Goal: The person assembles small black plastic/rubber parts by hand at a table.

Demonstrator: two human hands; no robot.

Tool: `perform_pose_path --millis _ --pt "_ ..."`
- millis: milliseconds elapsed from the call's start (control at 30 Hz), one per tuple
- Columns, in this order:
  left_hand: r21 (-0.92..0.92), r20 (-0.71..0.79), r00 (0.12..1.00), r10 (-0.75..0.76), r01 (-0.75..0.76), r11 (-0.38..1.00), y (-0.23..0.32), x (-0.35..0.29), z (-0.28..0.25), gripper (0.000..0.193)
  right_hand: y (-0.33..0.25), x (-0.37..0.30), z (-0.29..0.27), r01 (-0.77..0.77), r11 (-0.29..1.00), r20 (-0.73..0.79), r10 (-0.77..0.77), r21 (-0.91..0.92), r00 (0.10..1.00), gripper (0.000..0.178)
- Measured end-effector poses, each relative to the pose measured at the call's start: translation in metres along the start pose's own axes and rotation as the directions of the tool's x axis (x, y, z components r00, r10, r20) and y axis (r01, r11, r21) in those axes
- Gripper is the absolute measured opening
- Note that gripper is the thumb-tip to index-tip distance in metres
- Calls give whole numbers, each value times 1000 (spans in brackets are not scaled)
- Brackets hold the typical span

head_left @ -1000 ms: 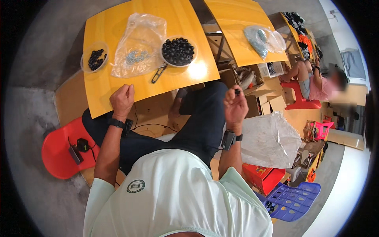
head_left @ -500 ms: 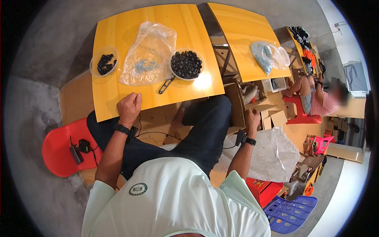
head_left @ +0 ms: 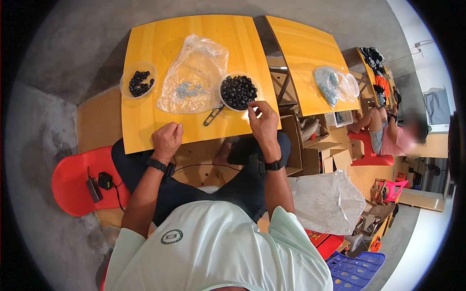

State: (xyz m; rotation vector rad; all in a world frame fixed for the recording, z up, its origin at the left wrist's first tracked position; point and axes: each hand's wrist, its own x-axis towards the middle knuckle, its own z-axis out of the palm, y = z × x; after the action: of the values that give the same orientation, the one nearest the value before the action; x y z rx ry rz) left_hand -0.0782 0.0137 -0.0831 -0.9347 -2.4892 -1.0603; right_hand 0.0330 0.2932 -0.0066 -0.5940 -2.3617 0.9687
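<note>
My left hand [head_left: 167, 140] is closed in a fist at the front edge of the yellow table, thumb on top; anything inside it is hidden. My right hand [head_left: 263, 121] reaches over the near right rim of a clear round tub [head_left: 223, 101] heaped with black beads [head_left: 239, 91]. Its thumb and forefinger curl into a pinch by the nearest beads, and whatever is between the tips is too small to make out. Left of that tub, small bluish-grey pieces [head_left: 188, 90] lie on a clear plastic bag [head_left: 201, 58]. A black strip-shaped tool [head_left: 212, 117] rests below the tub.
A second clear tub [head_left: 125, 89] with fewer black beads stands at the table's left. A second table [head_left: 310, 43] holds a bag of bluish pieces [head_left: 326, 82]. Open cardboard boxes [head_left: 318, 160] stand at my right. Farther right, a person [head_left: 395, 140] sits on a red stool.
My right hand has swung from beside the boxes, leftward and up, to the rim of the full tub. The left fist stays at the table edge; the whole view has shifted slightly.
</note>
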Motion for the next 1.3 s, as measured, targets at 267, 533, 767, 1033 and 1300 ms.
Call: perform_pose_path --millis 267,533,767,1033,1300 --pt "26 42 999 -14 13 1000 1 1 -6 23 -8 23 38 116 985 62 -108 -129 992 21" --pt "21 24 1000 -18 18 1000 -1 -1 -4 23 -5 43 44 181 931 128 -148 -317 981 21" --pt "5 50 998 -38 38 999 1 0 -5 23 -18 70 55 384 884 130 -361 -269 923 31" --pt "12 56 998 -30 30 999 -1 -1 -5 23 -3 78 49 388 904 302 -324 -181 896 27" --pt "4 50 998 -28 28 1000 -2 -1 -6 22 20 61 27 403 913 253 -374 -72 892 20"
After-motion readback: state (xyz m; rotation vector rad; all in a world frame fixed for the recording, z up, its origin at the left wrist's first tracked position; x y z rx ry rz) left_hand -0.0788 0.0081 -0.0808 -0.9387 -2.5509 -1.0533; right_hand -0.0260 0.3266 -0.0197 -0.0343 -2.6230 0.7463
